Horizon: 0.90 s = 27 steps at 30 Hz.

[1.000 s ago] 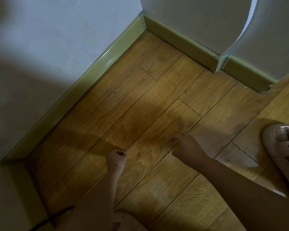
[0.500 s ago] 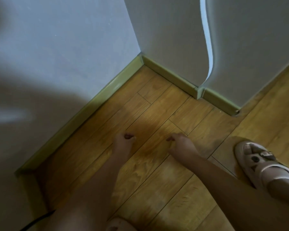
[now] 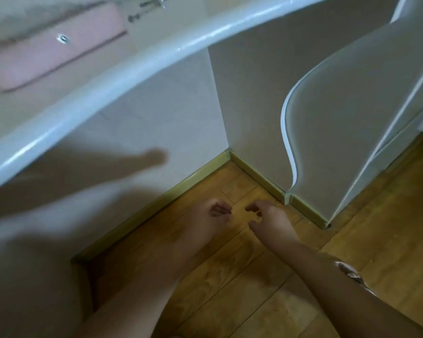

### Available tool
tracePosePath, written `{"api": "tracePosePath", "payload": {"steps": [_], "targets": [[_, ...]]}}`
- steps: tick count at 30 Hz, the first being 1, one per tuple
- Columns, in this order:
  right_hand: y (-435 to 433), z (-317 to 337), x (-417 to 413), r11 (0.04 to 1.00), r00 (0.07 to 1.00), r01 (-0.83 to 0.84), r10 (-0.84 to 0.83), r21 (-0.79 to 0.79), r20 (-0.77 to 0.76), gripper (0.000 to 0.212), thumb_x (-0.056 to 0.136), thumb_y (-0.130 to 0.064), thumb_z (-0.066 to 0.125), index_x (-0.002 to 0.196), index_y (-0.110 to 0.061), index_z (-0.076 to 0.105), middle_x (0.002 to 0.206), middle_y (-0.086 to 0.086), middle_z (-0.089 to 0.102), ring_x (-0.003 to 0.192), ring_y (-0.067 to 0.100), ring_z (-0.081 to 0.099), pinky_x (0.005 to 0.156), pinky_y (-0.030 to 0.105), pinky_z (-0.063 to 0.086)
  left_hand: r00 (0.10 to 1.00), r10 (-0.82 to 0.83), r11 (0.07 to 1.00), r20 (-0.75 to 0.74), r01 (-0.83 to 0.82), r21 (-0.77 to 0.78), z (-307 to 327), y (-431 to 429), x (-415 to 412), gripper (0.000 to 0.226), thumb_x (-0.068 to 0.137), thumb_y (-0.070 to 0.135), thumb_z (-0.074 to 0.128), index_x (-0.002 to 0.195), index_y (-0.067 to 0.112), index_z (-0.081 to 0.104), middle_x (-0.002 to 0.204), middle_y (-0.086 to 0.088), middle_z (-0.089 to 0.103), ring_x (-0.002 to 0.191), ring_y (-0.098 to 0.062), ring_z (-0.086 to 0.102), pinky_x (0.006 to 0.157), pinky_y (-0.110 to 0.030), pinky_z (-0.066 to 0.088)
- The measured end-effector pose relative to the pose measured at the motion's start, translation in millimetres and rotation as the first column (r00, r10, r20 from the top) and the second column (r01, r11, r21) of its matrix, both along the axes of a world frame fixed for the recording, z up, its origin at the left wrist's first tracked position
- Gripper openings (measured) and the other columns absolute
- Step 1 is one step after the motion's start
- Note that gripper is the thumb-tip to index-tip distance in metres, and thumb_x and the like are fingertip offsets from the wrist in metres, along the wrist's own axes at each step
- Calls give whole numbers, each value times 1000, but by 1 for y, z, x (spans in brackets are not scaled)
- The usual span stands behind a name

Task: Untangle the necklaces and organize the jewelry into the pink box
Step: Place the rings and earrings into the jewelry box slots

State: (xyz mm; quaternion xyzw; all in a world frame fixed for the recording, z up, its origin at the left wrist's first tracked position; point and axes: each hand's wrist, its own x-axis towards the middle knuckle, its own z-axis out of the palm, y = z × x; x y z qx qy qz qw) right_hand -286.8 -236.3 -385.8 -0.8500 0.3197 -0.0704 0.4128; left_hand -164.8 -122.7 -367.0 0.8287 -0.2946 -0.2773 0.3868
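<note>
The pink box [image 3: 47,54], blurred, lies closed on the white tabletop at the upper left, a silver snap on its front. Small silvery jewelry pieces [image 3: 148,8] lie on the tabletop to the right of it. Both hands hang below the table's edge, over the wooden floor. My left hand [image 3: 211,215] has its fingers curled into the palm, and I see nothing in it. My right hand [image 3: 270,222] is a short gap to its right, fingers loosely bent and thumb apart, holding nothing that I can see. No necklace shows between the hands.
The table's rounded white rim [image 3: 132,67] arcs across the upper frame. Below it are a pale wall, a green skirting board [image 3: 156,206] and wooden floor [image 3: 242,276]. A white curved panel [image 3: 352,106] stands at the right. A patterned slipper [image 3: 351,274] peeks out behind my right forearm.
The view has tilted up, bringing the table rim, pink box and jewelry into sight. Both hands have lifted off the floor and the right hand's fingers have loosened.
</note>
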Motion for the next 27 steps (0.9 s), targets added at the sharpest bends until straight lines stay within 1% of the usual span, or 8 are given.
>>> {"api": "tracePosePath", "payload": {"steps": [2,4,9,14,17,19,22,27], "targets": [[3,35,-7,999,999,-22,24,-49,42,30,88,-11,59,117,-22,60,117,-5,56,94,8,53,69,14,40,1000,16,998,-9,-16,-56,37,8,-18,11,80,15,74,88,20,67,88,5,69,86,-10,66,74,-26,53],[4,70,-12,994,996,-43,51,-101,76,26,89,-10,58,112,-22,63,108,-5,61,89,7,55,69,13,42,1000,20,993,-23,-23,-118,69,19,-33,13,79,15,75,85,22,67,87,6,69,84,-9,66,76,-29,53],[12,162,-23,974,968,-105,146,-199,204,14,86,-14,63,97,-21,67,86,-11,62,73,1,55,61,8,41,1000,-7,977,25,12,-212,149,47,-64,15,81,14,74,87,27,68,84,5,67,81,-7,65,73,-24,52],[18,237,-41,921,921,-308,352,-240,167,11,84,-30,68,76,-35,63,71,-13,62,66,-5,55,57,11,40,999,-15,950,47,29,-311,213,68,-83,17,80,16,74,81,33,70,77,9,66,70,-5,58,64,-17,46],[29,282,-43,887,880,-389,438,-250,185,23,85,-29,67,63,-33,61,60,-19,60,59,-2,53,57,12,39,986,-20,930,166,79,-360,251,79,-92,13,78,18,76,78,31,72,73,13,67,67,-2,55,63,-14,41],[36,308,-37,889,863,-394,445,-233,238,30,87,-29,64,58,-29,58,53,-16,56,52,0,49,54,15,37,971,1,909,241,99,-404,278,83,-94,9,78,17,75,79,26,73,72,14,67,65,-2,55,62,-13,41],[44,342,-24,906,840,-384,424,-181,338,31,89,-29,60,60,-16,61,51,-7,53,48,5,44,51,21,37,961,78,861,266,70,-504,318,89,-91,11,79,13,75,80,24,74,79,8,71,69,-7,60,68,-21,50],[52,381,-3,903,819,-377,428,-205,382,21,86,-31,64,68,-22,67,58,-3,61,47,5,51,51,19,42,941,180,823,285,14,-567,375,106,-61,11,81,5,71,83,16,72,71,12,67,63,5,57,60,-9,43]]}}
